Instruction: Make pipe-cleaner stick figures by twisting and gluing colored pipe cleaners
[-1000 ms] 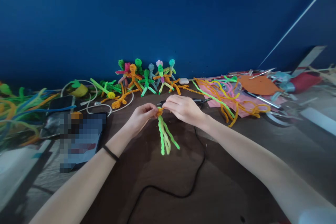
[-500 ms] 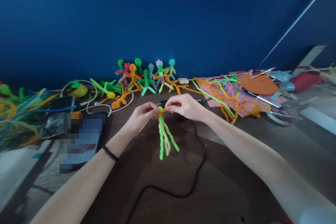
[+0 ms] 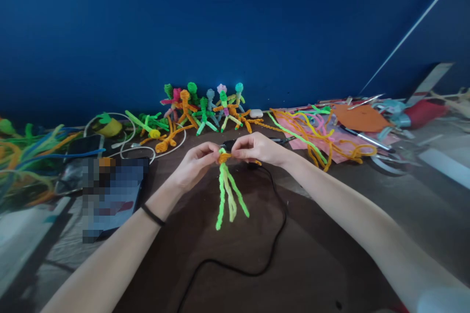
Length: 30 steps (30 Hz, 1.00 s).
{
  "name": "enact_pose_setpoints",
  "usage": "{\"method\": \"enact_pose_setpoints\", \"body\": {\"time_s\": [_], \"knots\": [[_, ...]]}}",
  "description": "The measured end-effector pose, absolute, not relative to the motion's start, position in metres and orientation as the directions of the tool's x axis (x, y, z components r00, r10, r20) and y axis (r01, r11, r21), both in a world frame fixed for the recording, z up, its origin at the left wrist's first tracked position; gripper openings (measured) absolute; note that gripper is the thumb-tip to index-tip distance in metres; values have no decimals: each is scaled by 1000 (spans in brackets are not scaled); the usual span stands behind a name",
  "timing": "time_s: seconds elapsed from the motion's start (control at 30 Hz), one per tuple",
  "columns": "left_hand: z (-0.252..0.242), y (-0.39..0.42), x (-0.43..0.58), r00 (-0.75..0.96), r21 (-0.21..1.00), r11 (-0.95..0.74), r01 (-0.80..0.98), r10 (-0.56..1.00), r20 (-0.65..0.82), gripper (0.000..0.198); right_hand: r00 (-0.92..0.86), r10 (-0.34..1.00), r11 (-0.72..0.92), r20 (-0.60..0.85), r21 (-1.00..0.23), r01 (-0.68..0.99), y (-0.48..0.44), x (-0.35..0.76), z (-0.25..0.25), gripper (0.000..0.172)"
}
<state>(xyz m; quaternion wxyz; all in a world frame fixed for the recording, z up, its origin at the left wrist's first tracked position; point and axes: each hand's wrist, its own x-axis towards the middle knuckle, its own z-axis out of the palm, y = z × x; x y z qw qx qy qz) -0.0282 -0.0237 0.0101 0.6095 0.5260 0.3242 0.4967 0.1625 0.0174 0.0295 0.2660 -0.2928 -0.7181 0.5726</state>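
Between my hands hangs a small pipe-cleaner figure (image 3: 228,190), its light green and yellow-green strands dangling down. An orange pipe cleaner (image 3: 224,157) wraps round its upper part. My left hand (image 3: 198,162) pinches the figure at its top left, thumb against fingers. My right hand (image 3: 255,149) is closed on the orange pipe cleaner, and a short orange end shows below its fingers. Behind the hands, finished pipe-cleaner figures (image 3: 203,113) in green, orange, pink and blue stand against the wall.
Orange, yellow and green pipe cleaners (image 3: 323,144) lie on pink paper at right, near an orange sheet (image 3: 362,118) and tools. At left are a tablet (image 3: 121,195), a phone (image 3: 73,183) and more pipe cleaners (image 3: 22,166). A black cable (image 3: 273,249) crosses the dark table.
The figure's strands have swung slightly left and down. More of the orange pipe cleaner shows between my hands, and its end now appears below my right hand.
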Motion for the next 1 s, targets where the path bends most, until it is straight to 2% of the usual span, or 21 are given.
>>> {"method": "enact_pose_setpoints", "body": {"time_s": [0.13, 0.33, 0.7, 1.0], "knots": [[12, -25, -28, 321, 957, -30, -290, 939, 126, 9, -705, 708, 107, 21, -991, 79, 18, 164, 27, 24], [13, -27, -26, 356, 950, 8, -312, 928, 109, 8, -724, 689, 91, 6, -993, 79, 18, 160, 23, 27], [15, -29, -25, 378, 950, 3, -313, 918, 122, 8, -748, 663, -50, 31, -995, -85, 14, 155, 15, 22], [15, -25, -24, 303, 949, 3, -315, 948, 97, 15, -714, 698, -118, 48, -976, -181, 12, 153, 20, 19]]}}
